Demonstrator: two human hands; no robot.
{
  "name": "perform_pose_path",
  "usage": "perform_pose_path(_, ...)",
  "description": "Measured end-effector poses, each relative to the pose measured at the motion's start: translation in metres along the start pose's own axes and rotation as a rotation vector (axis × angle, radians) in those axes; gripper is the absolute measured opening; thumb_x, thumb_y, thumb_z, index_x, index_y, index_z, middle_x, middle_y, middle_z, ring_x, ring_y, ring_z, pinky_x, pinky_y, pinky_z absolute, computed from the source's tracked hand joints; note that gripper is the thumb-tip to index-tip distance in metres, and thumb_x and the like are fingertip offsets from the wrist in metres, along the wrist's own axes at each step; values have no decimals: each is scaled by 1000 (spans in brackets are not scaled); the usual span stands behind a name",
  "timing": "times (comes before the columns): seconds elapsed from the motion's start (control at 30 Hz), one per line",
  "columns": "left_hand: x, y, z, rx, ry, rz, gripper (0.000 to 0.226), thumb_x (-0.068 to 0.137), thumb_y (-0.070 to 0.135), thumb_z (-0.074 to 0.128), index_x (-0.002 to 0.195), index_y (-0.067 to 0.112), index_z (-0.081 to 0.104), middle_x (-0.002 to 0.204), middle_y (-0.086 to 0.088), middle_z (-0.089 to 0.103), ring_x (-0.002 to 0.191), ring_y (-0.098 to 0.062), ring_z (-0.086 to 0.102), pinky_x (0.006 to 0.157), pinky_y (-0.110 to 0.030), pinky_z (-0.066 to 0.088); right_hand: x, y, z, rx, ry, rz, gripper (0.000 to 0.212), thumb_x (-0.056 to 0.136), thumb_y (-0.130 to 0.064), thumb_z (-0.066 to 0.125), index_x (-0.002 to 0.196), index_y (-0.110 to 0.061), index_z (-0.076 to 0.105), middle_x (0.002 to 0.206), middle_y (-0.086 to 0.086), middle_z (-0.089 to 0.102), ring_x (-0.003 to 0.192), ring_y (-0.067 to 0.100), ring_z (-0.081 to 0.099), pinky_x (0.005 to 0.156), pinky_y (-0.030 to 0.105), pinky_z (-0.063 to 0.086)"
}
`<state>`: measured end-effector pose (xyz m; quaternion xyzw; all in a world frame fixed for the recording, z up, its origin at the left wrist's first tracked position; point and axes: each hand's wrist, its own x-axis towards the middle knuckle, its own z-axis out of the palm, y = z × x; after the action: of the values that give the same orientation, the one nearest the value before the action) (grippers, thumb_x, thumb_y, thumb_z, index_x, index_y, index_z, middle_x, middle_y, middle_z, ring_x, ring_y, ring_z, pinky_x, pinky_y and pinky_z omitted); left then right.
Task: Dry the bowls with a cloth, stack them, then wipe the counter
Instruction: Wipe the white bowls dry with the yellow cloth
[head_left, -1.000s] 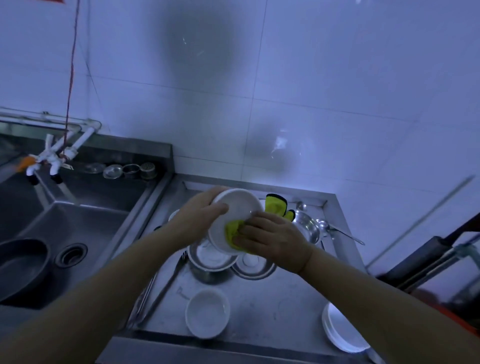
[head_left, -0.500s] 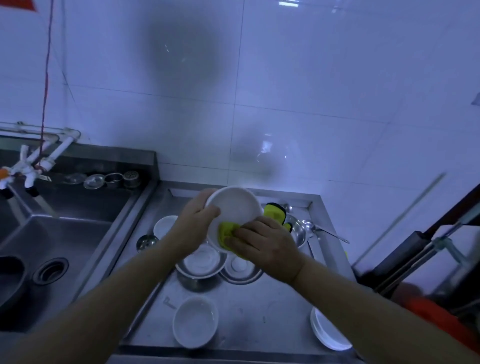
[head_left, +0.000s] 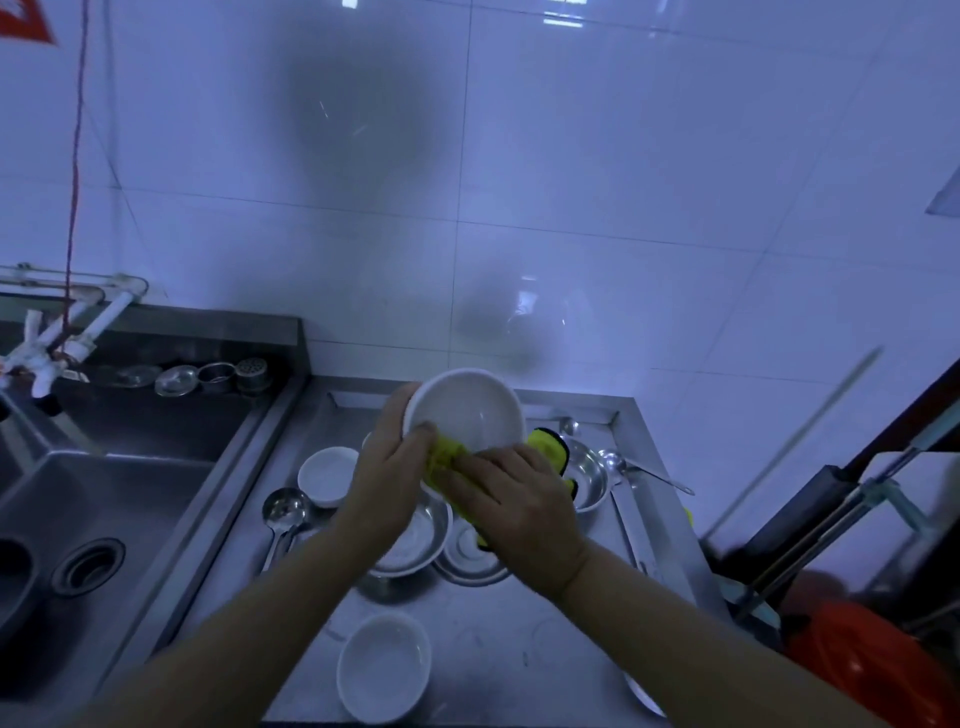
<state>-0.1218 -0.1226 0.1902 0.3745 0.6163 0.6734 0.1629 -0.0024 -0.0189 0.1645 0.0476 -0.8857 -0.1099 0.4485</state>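
1. The white bowl (head_left: 465, 410), round, smooth and glossy, was held above the middle of the steel counter (head_left: 483, 639), tilted with its opening facing the camera.
2. The yellow cloth (head_left: 444, 457), soft and crumpled with a dark edge, lay against the bowl's lower rim and hung down behind the right hand.
3. The left hand (head_left: 389, 483) gripped the bowl's left rim, thumb inside on the cloth and fingers curled behind the wall; the forearm rose from the lower left.
4. The right hand (head_left: 514, 499), back upward, pressed curled fingers onto the cloth at the bowl's lower edge; the forearm entered from the lower right.
5. A second white bowl (head_left: 384, 667) stood upright near the counter's front edge, and a small white bowl (head_left: 328, 474) sat towards its left edge.
6. Shiny metal bowls (head_left: 415, 540) rested beneath the hands; a steel ladle (head_left: 283, 514) lay beside them, its handle pointing to the front edge.
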Motion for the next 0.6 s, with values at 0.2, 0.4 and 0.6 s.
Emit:
perform_pose_path(0.2,33,16,-27,294,-513,-212,38,65,28,49,101,33,61,96,1,63,86,-18,59,67,-28,45,-9,31,-14,26,-124,-309,12,91,-9,64,88,-14,74,91,5,71,82,23,66,81,34,51)
perform_pose_path(0.4,2,-10,1,-78,-6,-192,29,88,26,53,94,53,57,94,12,62,79,-7,61,59,-27,53,1,7,-7,-47,-118,31,10,90,-13,64,93,-16,73,89,2,70,76,22,63,73,35,50)
perform_pose_path(0.6,5,-6,-4,-24,-37,-42,30,85,30,42,104,49,55,98,32,58,89,9,54,67,-6,44,2,-9,-12,159,-314,142,37,86,-35,55,116,-17,67,113,-1,68,98,19,63,85,33,49)
